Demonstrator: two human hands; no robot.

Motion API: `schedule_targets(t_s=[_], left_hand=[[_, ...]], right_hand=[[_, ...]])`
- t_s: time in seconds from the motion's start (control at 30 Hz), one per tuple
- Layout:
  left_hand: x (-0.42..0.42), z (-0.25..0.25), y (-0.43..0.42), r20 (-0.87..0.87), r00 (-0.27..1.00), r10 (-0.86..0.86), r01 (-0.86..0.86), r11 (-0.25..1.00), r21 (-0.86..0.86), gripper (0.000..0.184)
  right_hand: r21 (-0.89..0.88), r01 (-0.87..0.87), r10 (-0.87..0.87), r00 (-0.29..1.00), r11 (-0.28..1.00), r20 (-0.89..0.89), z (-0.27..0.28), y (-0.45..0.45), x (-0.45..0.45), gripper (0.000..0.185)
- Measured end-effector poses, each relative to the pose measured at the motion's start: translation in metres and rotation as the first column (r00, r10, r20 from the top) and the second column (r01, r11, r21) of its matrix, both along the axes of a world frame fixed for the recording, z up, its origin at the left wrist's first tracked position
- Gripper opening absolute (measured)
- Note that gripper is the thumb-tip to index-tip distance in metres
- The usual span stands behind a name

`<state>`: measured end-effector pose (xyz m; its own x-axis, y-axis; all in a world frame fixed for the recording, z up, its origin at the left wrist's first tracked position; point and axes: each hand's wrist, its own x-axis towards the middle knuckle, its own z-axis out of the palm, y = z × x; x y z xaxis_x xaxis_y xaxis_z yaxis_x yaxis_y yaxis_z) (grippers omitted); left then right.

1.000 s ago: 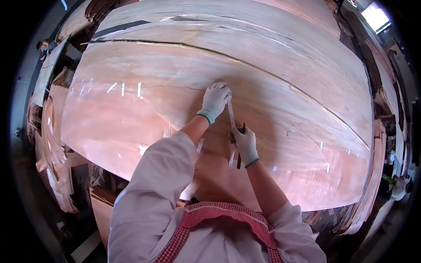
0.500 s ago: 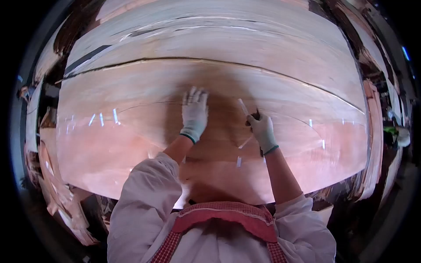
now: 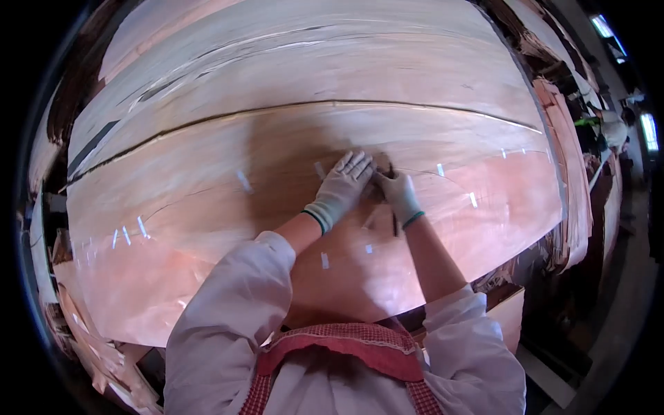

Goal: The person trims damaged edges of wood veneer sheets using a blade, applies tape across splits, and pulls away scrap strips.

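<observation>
White gloves (image 3: pixel 340 189), red checked apron (image 3: pixel 346 339)

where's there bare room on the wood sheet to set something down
The wood sheet looks bare between the left tape strips and left sleeve, and right of the right forearm, below a tape piece. Crowded: the middle, with left hand, right hand and dark tool.

A hand could pass low over the wood sheet (image 3: pixel 200 159) left of the left hand (image 3: pixel 344 185); rightward, the right hand (image 3: pixel 399 196), just beside it, stands in the way.

Dark tool (image 3: pixel 395 225) partly hidden
</observation>
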<state>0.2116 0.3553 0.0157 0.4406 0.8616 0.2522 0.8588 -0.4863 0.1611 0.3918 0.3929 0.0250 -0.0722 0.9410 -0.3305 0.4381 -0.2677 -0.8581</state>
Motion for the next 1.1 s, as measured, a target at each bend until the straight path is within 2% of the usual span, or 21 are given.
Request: schedule_targets(t_s=[0.03, 0.07, 0.13, 0.2, 0.23, 0.27, 0.33, 0.43, 0.53, 0.63, 0.67, 0.7, 0.73, 0.8, 0.87, 0.9, 0.93, 1.0, 1.1], left_hand=[[0.01, 0.002, -0.001, -0.037, 0.999, -0.031, 0.03, 0.999, -0.035, 0.05], [0.019, 0.004, -0.002, -0.073, 0.996, -0.059, 0.054, 0.996, -0.069, 0.051], [0.025, 0.008, -0.003, -0.086, 0.996, -0.02, 0.01, 0.993, -0.115, 0.052], [0.032, 0.012, -0.004, -0.083, 0.996, 0.032, -0.041, 0.993, -0.112, 0.05], [0.038, 0.008, -0.002, -0.129, 0.991, 0.046, -0.056, 0.995, -0.078, 0.047], [0.044, 0.022, 0.002, -0.108, 0.992, 0.071, -0.083, 0.99, -0.112, 0.047], [0.07, 0.044, 0.01, -0.065, 0.991, 0.119, -0.129, 0.974, -0.187, 0.047], [0.129, 0.01, 0.032, 0.057, 0.998, -0.031, 0.027, 0.998, 0.064, 0.046], [0.165, 0.0, 0.038, 0.035, 0.998, -0.046, 0.048, 0.995, -0.084, 0.048], [0.179, 0.013, 0.031, -0.256, 0.966, -0.026, -0.015, 0.987, -0.159, 0.046], [0.184, 0.019, 0.03, -0.299, 0.954, -0.016, -0.036, 0.985, -0.168, 0.046], [0.188, 0.025, 0.031, -0.34, 0.94, -0.01, -0.052, 0.984, -0.173, 0.045], [0.192, 0.03, 0.032, -0.382, 0.924, -0.005, -0.067, 0.982, -0.176, 0.045], [0.189, 0.029, 0.029, -0.223, 0.975, 0.022, -0.06, 0.984, -0.166, 0.045], [0.186, 0.024, 0.014, -0.011, 0.999, 0.03, -0.031, 0.993, -0.112, 0.045], [0.19, 0.019, -0.002, 0.042, 0.992, -0.121, 0.12, 0.993, 0.021, 0.047], [0.201, 0.002, -0.018, 0.043, 0.971, -0.236, 0.234, 0.971, 0.043, 0.045], [0.216, -0.009, -0.048, 0.036, 0.973, -0.229, 0.231, 0.97, -0.072, 0.044], [0.225, 0.018, -0.054, -0.277, 0.94, -0.2, 0.184, 0.98, -0.083, 0.042]], right_hand=[[0.058, 0.058, -0.054, 0.996, 0.997, -0.077, -0.005, 0.001, -0.003, 0.024], [0.248, -0.168, 0.086, 0.946, 0.954, 0.311, -0.004, 0.003, 0.01, 0.026], [0.159, -0.369, 0.169, 0.712, 0.916, 0.681, 0.004, 0.013, 0.03, 0.028], [0.136, -0.401, 0.206, 0.698, 0.906, 0.686, 0.02, 0.027, 0.06, 0.029], [0.072, -0.416, 0.294, 0.745, 0.906, 0.599, 0.033, 0.039, 0.078, 0.026], [-0.012, -0.222, 0.217, 0.938, 0.975, 0.27, 0.059, 0.038, 0.087, 0.022], [-0.067, -0.054, 0.063, 0.99, 0.996, 0.128, 0.054, 0.048, 0.109, 0.02], [0.038, -0.105, 0.081, 0.915, 0.994, 0.396, -0.02, 0.072, 0.134, 0.022], [0.125, -0.162, -0.003, 0.601, 0.979, 0.799, 0.009, 0.057, 0.131, 0.026], [0.188, -0.054, -0.048, 0.864, 0.981, 0.501, -0.002, 0.024, 0.146, 0.03], [0.191, 0.0, -0.072, 0.926, 0.982, 0.371, -0.002, 0.012, 0.152, 0.03], [0.18, 0.022, -0.079, 0.946, 0.983, 0.315, -0.002, -0.002, 0.156, 0.031], [0.045, 0.102, -0.108, 0.981, 0.994, 0.163, 0.013, -0.018, 0.155, 0.033], [-0.085, 0.115, -0.107, 0.99, 0.99, 0.086, 0.048, -0.04, 0.159, 0.033], [-0.106, 0.087, -0.05, 0.947, 0.991, 0.317, 0.052, -0.052, 0.172, 0.033], [-0.122, 0.078, -0.019, 0.907, 0.99, 0.422, 0.052, -0.055, 0.177, 0.032], [-0.088, 0.071, -0.021, 0.878, 0.994, 0.478, 0.045, -0.058, 0.184, 0.03], [-0.025, 0.043, -0.02, 0.814, 0.999, 0.58, 0.016, -0.063, 0.2, 0.029], [0.193, 0.168, -0.215, 0.941, 0.967, 0.261, -0.015, -0.095, 0.208, 0.031]])
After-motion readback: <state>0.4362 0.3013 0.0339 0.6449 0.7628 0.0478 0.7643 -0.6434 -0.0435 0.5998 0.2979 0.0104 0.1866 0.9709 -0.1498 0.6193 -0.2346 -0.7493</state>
